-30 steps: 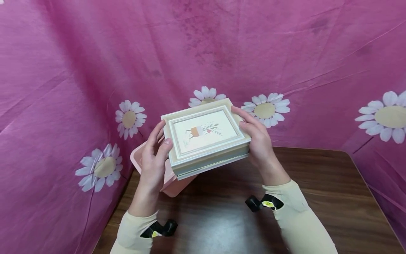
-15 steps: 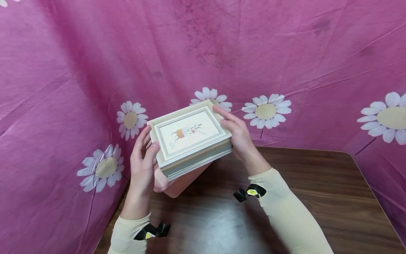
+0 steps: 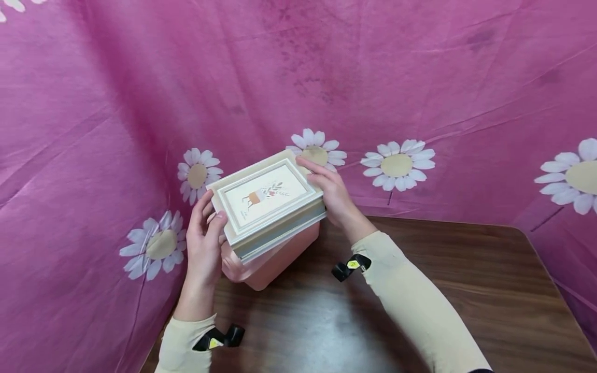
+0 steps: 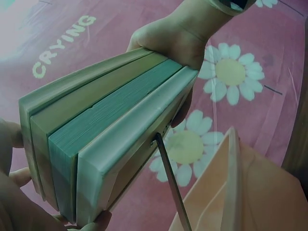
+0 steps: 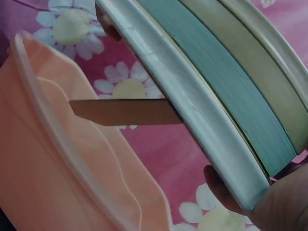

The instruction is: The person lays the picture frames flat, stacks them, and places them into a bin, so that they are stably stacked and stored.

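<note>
My left hand [image 3: 203,238] and right hand [image 3: 335,191] hold a thick stack of picture frames by its two short ends. On top, a cream-white picture frame [image 3: 262,195] faces up, with a drawing of an orange-and-white animal and leaves. The left thumb lies on the frame's border. From the side, the wrist views show white, tan and teal layers [image 4: 113,106]. A flat brown stand leg [image 5: 127,111] sticks out from the underside. Below the stack stands a pink plastic bin [image 3: 286,259], largely hidden from above; the leg points toward its opening.
The bin stands on a dark wooden table [image 3: 448,290], near the left edge. A pink cloth [image 3: 261,72] printed with daisies hangs behind and at both sides. Both forearms wear cream sleeves [image 3: 415,295] with black wrist cameras.
Both hands have carried the stack of picture frames leftward, so that it now lies more over the pink bin. The grip of both hands looks the same.
</note>
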Motion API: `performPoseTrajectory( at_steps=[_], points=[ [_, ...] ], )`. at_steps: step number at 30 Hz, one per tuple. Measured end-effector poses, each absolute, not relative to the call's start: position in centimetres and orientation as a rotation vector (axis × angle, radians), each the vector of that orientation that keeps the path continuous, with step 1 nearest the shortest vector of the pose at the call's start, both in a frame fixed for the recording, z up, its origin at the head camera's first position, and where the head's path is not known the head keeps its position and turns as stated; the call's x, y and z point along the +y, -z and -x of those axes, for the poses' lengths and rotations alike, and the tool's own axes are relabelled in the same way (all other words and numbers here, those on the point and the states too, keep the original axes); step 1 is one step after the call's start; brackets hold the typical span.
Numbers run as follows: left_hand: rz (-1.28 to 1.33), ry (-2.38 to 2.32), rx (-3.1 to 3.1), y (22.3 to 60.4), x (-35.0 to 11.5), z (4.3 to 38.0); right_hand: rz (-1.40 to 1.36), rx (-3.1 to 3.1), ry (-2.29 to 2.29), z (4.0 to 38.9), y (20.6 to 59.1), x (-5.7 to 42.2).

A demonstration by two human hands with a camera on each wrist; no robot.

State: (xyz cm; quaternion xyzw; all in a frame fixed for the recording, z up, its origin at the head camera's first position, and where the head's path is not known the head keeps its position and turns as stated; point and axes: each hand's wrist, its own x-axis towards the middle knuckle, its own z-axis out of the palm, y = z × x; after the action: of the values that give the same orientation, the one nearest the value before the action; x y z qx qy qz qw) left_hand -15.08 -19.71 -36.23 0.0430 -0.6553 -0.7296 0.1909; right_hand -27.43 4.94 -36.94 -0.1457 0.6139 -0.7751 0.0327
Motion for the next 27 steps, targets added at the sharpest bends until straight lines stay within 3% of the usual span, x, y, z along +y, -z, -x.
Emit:
performPoseTrajectory(
  at_steps=[27],
  points=[
    [-0.310, 1.949, -1.729, 40.2, -20.7, 16.8, 0.515, 1.900, 2.278, 31.9, 41.1, 1.2]
  ],
)
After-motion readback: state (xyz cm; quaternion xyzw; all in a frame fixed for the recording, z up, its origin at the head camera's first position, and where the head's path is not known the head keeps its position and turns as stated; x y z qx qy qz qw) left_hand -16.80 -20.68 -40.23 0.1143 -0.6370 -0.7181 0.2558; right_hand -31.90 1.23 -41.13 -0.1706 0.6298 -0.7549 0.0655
